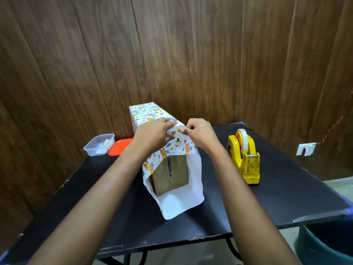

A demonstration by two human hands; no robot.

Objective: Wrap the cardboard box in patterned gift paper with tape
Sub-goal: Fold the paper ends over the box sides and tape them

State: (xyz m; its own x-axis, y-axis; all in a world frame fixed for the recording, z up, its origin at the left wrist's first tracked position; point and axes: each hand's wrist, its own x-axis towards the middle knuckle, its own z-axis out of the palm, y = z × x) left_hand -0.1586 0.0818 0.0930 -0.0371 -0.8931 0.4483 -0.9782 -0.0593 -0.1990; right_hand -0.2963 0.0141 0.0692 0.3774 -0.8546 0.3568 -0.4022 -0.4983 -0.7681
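The cardboard box [170, 175] lies long-ways in the middle of the black table [267, 203]. The gift paper [149, 113], with little animals on it, covers the top and sides. The near end is not done yet. You can see the brown box there, and white paper sticks out past it at the sides and lies on the table below.

The left hand [152, 135] rests on top of the paper near that open end. Its fingers look straight and flat, pressing the paper down, though the thumb is hard to see. The right hand [200, 134] has curled fingers and pinches the top edge of the paper, right beside the left hand.

The paper is thin and light. It bends easily, keeps a fold, and could rip if pulled hard, so it is best held by the edge and pulled softly. It looks smooth, so it may slide on the box unless a hand holds it down. The box is stiff and gives the paper something hard to fold over.

The yellow tape holder [245, 165] with its roll of tape [243, 139] stands on the table to the right, near the box but not touching. A clear tub [99, 145] and an orange lid [119, 147] sit on the left
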